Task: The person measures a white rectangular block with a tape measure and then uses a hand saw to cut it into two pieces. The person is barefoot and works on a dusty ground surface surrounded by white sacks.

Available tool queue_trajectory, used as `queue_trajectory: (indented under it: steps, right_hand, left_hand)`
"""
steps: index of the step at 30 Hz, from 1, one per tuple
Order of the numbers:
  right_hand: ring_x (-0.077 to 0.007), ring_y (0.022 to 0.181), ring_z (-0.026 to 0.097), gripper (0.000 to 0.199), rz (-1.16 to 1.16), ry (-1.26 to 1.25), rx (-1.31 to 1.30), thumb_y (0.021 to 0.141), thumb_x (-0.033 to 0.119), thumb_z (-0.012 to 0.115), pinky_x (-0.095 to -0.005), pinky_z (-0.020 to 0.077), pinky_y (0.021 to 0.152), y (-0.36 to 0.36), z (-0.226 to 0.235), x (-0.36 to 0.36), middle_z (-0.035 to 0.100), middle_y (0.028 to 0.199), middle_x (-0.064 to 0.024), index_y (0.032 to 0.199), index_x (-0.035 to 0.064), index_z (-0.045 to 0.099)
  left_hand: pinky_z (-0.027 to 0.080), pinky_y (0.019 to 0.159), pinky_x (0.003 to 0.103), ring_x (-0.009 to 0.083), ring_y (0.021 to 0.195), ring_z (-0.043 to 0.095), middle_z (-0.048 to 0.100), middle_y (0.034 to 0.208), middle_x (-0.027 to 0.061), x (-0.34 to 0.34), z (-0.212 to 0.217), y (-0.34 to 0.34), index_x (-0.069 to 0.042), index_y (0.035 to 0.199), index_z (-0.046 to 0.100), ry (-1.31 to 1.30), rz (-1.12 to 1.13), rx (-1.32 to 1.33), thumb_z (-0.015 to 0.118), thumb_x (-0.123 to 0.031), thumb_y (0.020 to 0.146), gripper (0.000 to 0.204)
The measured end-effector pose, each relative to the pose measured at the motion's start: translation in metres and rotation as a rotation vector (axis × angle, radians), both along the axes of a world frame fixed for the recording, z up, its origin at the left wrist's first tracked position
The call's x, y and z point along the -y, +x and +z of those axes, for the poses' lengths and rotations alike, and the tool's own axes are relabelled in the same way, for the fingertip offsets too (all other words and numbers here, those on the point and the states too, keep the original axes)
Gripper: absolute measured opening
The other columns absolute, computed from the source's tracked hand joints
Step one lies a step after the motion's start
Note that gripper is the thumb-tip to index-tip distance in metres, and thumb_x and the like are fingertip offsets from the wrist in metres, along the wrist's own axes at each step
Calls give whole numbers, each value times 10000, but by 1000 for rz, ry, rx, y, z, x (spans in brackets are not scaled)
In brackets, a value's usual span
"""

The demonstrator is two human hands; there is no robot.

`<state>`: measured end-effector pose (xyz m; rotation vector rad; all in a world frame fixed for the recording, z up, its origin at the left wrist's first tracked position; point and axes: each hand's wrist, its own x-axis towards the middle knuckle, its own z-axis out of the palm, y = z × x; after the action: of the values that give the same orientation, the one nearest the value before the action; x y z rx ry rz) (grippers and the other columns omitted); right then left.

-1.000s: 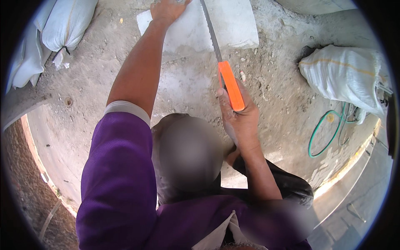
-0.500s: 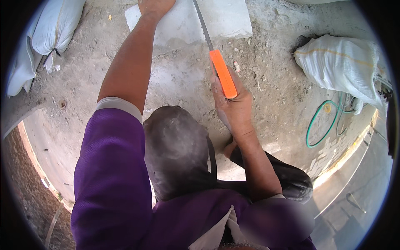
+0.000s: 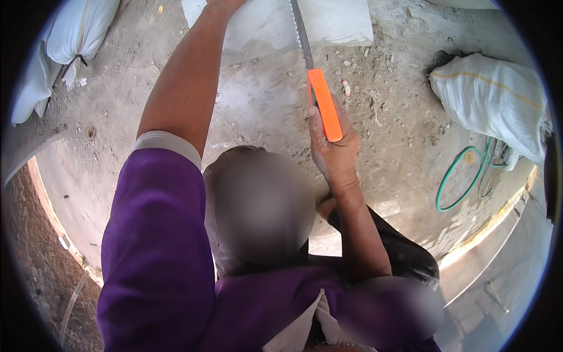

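A handsaw with an orange handle (image 3: 326,111) is gripped by my right hand (image 3: 337,146), fingers wrapped round it. Its toothed blade (image 3: 302,35) points away from me and lies across a pale, flat slab (image 3: 340,23) at the top edge. Whether the teeth are inside a cut I cannot tell. My left hand (image 3: 225,4) rests at the slab's left part; its fingers are cut off by the frame edge. The far end of the blade is also out of view.
White sacks (image 3: 82,29) sit at the far left, one tied at the neck. Another white sack (image 3: 492,97) lies at the right, near a green hose (image 3: 448,182). Small rubble is scattered over the dusty ground (image 3: 399,105). My bent knee (image 3: 264,205) is between my arms.
The whole view has shifted a little, so most things appear farther right. The saw handle sits slightly farther back from the slab's near edge. Less of my left hand shows.
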<state>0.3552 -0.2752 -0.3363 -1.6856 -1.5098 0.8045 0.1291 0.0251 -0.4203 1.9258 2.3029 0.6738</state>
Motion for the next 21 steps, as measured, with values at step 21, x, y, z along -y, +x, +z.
queue_trajectory:
  steps: [21]
  right_hand:
    - [-115, 615, 644, 432, 13, 55, -16, 936, 214, 748, -278, 548, 618, 7, -11, -2, 685, 771, -94, 1327, 74, 625]
  left_hand:
    - [518, 992, 453, 358, 1098, 686, 735, 1151, 176, -2, 15, 3, -152, 1139, 767, -11, 2, 65, 631, -684, 852, 620]
